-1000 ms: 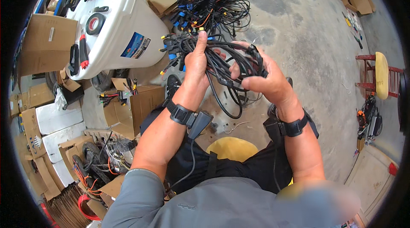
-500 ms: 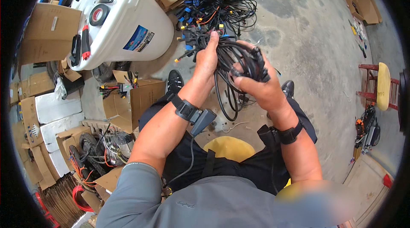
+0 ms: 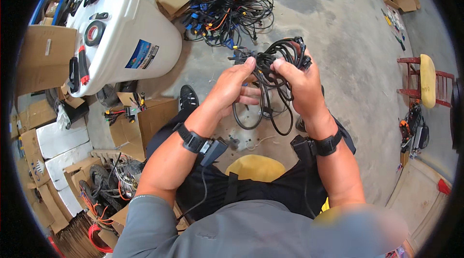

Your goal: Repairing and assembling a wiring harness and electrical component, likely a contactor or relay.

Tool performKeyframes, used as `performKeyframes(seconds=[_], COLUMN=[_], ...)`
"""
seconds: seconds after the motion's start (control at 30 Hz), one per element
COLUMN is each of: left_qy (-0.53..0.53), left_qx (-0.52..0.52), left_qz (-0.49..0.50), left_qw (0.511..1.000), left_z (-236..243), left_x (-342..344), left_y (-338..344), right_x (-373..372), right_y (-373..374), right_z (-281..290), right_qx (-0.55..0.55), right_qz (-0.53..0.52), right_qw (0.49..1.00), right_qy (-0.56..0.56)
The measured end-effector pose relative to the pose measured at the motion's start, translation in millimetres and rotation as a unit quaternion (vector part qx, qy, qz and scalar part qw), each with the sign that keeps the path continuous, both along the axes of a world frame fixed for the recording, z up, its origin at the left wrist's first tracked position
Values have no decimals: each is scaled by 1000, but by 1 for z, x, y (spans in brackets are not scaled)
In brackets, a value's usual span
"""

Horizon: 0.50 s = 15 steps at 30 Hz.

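A coiled bundle of black cables (image 3: pixel 278 72) is held up in front of me, with long loops hanging below it. My right hand (image 3: pixel 304 81) is closed round its right side, the thumb pressed on top of the coils. On the left, the thumb of my left hand (image 3: pixel 232 86) presses against the bundle near its dark connectors (image 3: pixel 241 55). The other left fingers reach behind the hanging loops and are partly hidden. Beyond my hands, a tangled heap of black and blue cables (image 3: pixel 227 11) with yellow and blue connectors lies on the concrete floor.
A white tub (image 3: pixel 154 30) stands at the far left, with a tape roll (image 3: pixel 94 33) and a red-handled tool (image 3: pixel 82 64) on its lid. Cardboard boxes (image 3: pixel 157 117) hold parts at the left. At the right stands a stool (image 3: pixel 427 81). A yellow seat (image 3: pixel 256 168) shows beneath me.
My left hand has shifted lower on the bundle, and its fingers have loosened and spread. The right thumb has moved up onto the coils. The view has shifted slightly, moving the heap left.
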<state>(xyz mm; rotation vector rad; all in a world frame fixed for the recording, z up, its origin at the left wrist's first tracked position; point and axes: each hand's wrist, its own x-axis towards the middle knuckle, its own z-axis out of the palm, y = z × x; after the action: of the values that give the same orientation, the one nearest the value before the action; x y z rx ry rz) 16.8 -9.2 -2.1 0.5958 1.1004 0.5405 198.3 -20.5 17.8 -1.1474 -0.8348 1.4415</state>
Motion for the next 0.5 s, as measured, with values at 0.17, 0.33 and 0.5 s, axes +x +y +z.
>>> performKeyframes(seconds=[0.17,0.33,0.5], left_qy=[1,-70,-13], left_qx=[142,241,235], left_qz=[-8,64,-32], left_qw=[990,966,971], left_z=[11,7,4], left_x=[-12,-11,-2], left_y=[0,6,3], right_x=[8,11,6], right_y=[9,12,12], right_z=[-6,-14,-10], right_qx=[-8,-17,-6], right_qz=[-27,29,84], right_qw=[999,998,991], right_qy=[18,-54,-107])
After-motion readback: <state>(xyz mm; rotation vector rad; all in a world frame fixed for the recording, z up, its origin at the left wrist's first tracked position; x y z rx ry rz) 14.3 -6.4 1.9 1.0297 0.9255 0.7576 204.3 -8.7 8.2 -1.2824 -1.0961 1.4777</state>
